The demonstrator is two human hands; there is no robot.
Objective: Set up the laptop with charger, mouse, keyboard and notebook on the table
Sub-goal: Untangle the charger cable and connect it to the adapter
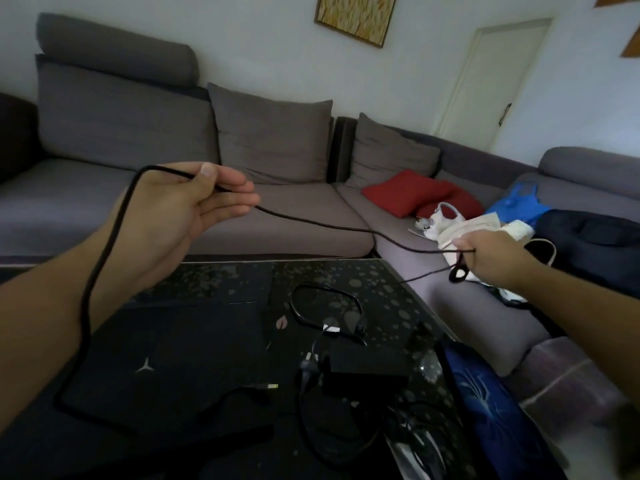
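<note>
Stretching the charger cable (332,226) above the desk (381,289) — left hand (183,206) pinches it, right hand (485,258) grips its coil. Closed laptop (166,358) lies below; next, likely plugging in.

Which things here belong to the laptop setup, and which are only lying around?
For the job: closed laptop, power brick, black cable held by left hand and right hand.
Lying about: red cushion, blue cloth, white bag.
</note>
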